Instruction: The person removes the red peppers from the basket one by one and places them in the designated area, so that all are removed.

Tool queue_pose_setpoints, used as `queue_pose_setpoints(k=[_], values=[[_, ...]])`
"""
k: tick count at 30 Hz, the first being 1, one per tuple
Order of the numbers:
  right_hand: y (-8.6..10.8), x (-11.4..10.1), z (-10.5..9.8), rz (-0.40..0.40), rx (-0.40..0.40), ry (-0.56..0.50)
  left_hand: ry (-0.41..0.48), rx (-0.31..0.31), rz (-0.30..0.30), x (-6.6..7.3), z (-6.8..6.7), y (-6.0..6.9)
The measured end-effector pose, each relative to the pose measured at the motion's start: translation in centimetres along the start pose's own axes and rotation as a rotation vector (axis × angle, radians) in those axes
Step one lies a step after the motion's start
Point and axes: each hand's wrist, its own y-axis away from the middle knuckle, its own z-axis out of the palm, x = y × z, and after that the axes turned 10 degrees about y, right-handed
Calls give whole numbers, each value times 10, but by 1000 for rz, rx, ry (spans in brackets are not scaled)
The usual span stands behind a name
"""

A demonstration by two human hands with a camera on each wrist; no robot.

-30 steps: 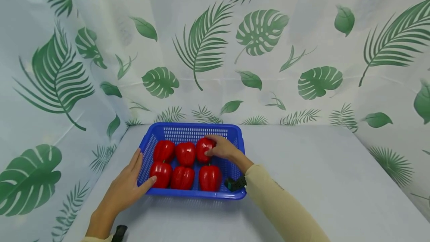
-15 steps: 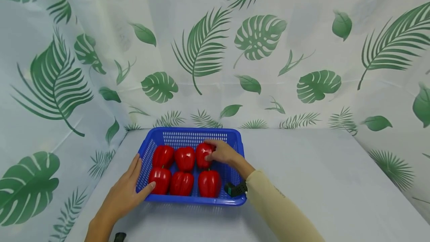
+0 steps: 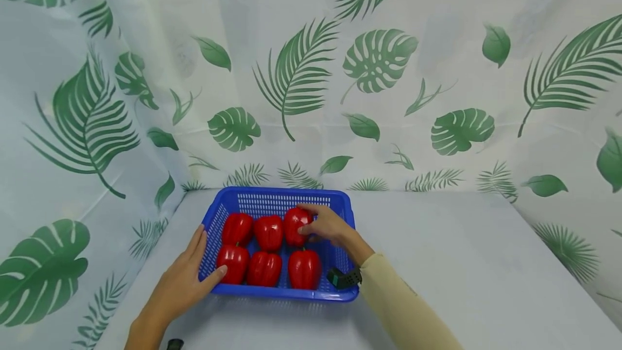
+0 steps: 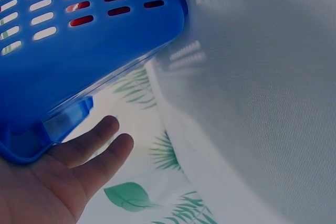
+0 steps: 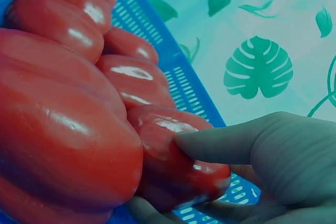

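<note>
A blue plastic basket (image 3: 281, 291) with slotted walls holds several shiny red bell peppers (image 3: 264, 269), lying in two rows. My right hand (image 3: 330, 226) reaches over the basket's right side and grips the back-right bell pepper (image 3: 296, 227). In the right wrist view the thumb presses on top of that bell pepper (image 5: 163, 153), with other fingers curled beneath it. At the basket's front-left corner lies my left hand (image 3: 182, 282), its thumb over the rim near a pepper. The left wrist view shows two straight fingers (image 4: 105, 169) beside the basket's outer wall (image 4: 94, 51).
The basket stands on a white table (image 3: 437, 263), toward its back left. A white curtain (image 3: 311, 161) printed with green leaves hangs behind and along the sides. A black watch-like band (image 3: 344, 278) sits at the right wrist, above the basket's front-right corner.
The head view has tilted slightly, so the whole scene sits lower in the picture. Both hands keep their places on the basket and the back-right bell pepper.
</note>
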Motion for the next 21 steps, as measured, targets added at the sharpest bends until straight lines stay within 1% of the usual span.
queue_pose_setpoints(k=[3,9,15,21], values=[[0,0,-1,-8,-4,-14,11,3,2,1,0,0],[-2,1,0,-20,-12,-48,23,33,24,-2,1,3],[-1,-1,-2,7,18,-86,25,37,29,-1,2,2],[0,-7,-8,-21,29,-106,32,46,38,-1,2,2]])
